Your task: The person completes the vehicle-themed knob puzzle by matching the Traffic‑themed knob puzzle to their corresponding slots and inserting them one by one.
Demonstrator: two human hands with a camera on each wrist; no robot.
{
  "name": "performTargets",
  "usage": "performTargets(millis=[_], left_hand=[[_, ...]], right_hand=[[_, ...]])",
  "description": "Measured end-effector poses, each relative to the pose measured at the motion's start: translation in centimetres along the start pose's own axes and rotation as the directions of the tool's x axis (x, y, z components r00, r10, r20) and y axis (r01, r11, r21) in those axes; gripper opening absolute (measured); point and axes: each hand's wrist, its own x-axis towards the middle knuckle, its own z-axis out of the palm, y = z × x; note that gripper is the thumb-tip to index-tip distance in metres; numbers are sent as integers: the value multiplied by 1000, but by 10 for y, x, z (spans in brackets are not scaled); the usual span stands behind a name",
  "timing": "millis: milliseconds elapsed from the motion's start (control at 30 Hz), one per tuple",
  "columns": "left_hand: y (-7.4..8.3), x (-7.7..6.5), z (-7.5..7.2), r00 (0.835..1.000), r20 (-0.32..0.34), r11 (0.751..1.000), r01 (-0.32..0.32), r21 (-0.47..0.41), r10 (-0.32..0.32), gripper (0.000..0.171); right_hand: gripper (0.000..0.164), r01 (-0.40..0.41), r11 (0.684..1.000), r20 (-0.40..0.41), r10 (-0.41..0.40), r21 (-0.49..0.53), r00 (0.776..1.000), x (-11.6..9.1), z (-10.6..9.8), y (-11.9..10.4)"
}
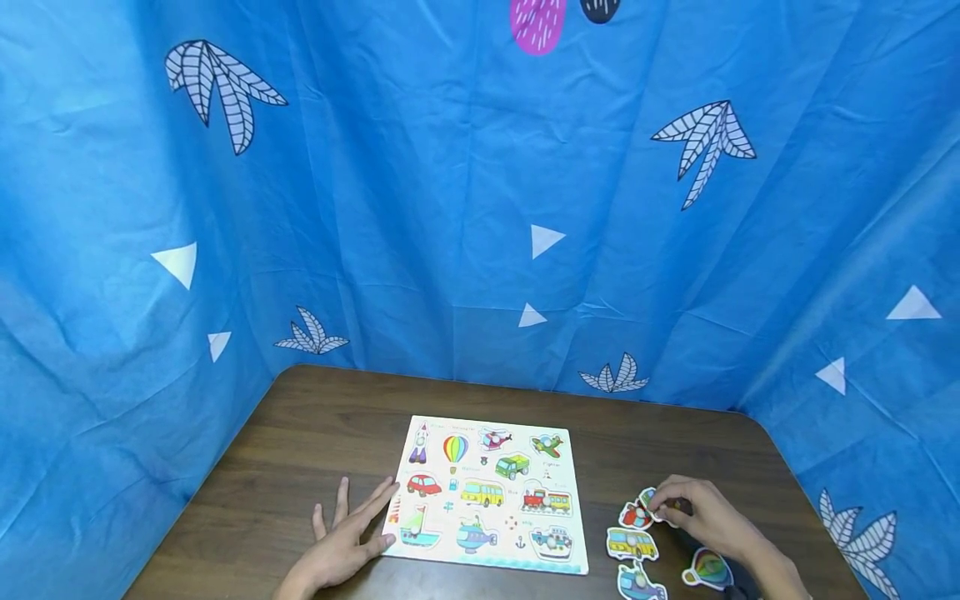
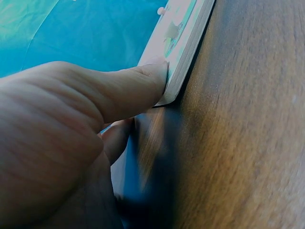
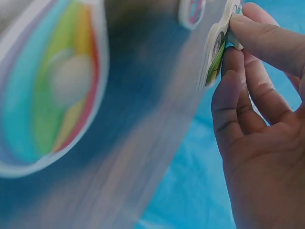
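Note:
A white wooden puzzle board [image 1: 510, 521] printed with vehicles lies on the table; several of its pictures carry knobbed pieces. My left hand [image 1: 337, 542] is spread at the board's left edge, its thumb [image 2: 138, 86] touching the near-left corner. To the right of the board, my right hand [image 1: 701, 512] pinches a green truck puzzle piece [image 3: 215, 62] between thumb and fingers at its knob. Right beside it lies a red car piece [image 1: 635, 516]. Nearer the front are a yellow bus piece [image 1: 632, 544], a submarine piece [image 1: 640, 583] and a rainbow balloon piece [image 1: 710, 568], the balloon close under my right wrist.
The dark wooden table [image 1: 322, 433] extends to both sides of the board. A blue patterned curtain [image 1: 465, 208] hangs behind the table and along its left and right sides.

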Motion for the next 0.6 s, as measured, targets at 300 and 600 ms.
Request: performTargets(millis=[300,600], left_hand=[[-3,0,4,1000,-12,1000,-6,-2,6,72],[-3,3,3,1000,-14,1000,-2,-5,2,71]], right_hand=[[16,72,997,-9,-72,0,997,27,10,-12],[18,15,1000,52,-15,12,999,65,26,-27]])
